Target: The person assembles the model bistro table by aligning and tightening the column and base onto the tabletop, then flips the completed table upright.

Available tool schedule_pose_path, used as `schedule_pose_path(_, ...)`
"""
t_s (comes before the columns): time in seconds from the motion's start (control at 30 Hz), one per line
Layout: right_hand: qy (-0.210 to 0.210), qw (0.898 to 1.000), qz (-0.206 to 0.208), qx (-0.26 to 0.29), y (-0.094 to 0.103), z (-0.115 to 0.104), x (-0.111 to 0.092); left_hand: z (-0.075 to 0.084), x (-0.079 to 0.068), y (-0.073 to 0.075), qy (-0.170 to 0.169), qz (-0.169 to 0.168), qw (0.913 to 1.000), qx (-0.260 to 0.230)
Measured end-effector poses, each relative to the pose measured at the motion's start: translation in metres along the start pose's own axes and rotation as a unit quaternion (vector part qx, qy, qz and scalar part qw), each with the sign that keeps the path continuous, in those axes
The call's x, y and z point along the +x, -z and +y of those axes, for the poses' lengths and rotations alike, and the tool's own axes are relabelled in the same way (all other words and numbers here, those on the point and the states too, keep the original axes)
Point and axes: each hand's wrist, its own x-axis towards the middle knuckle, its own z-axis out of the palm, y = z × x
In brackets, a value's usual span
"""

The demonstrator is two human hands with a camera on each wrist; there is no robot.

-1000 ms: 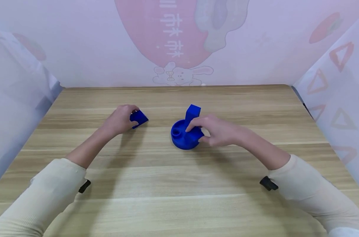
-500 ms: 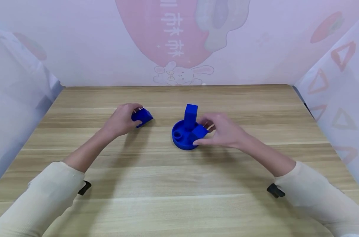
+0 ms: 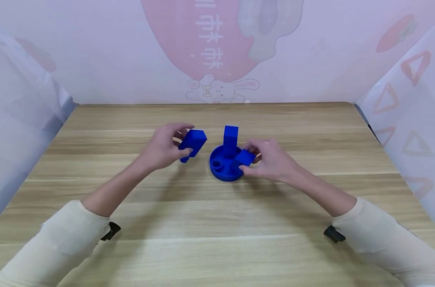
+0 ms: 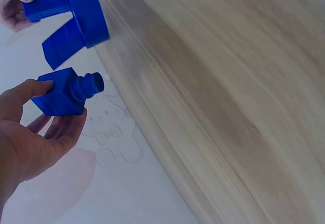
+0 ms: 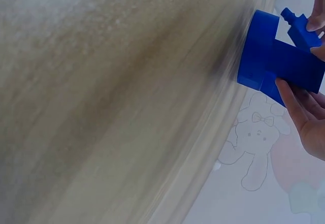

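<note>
Round blue base with a low raised rim (image 3: 222,175): lying flat on the light wood-grain tabletop (image 3: 235,243), a little above the middle of the head view. Clock positions below are taken from the base's centre, head view.

Right hand (image 3: 269,160): at 3 o'clock, thumb and fingers pinching a square-sided blue block (image 3: 245,157), which stands on the base near the rim.

Left hand (image 3: 165,146): beyond the rim at 10 o'clock, thumb and fingers pinching a loose blue block (image 3: 194,139). Block is tilted, off the tabletop, apart from the base.

Tall blue block (image 3: 230,134): upright on the base at 12 o'clock, neither hand on it.

Round blue collared stem (image 4: 91,85): projects from the loose block's end.

Small blue ring socket (image 3: 216,163): inside the rim at 9 o'clock.
</note>
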Motion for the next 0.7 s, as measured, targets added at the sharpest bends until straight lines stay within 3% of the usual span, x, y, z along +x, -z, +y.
schedule_pose_path(0.27, 0.0, 1.0, 0.021, 0.005, -0.003, 0.003, -0.003, 0.016, -0.001, -0.013, -0.006, 0.002, 0.9972, -0.074)
schedule_pose_path(0.5, -0.019, 0.998, 0.056, 0.014, -0.008, 0.001, -0.006, 0.021, 0.0, -0.025, -0.005, 0.015, 0.9858, -0.167)
schedule_pose_path(0.7, -0.032, 0.998, 0.059, 0.008, -0.01, 0.001, -0.005, 0.022, 0.002, -0.036, -0.012, 0.01, 0.981, -0.194)
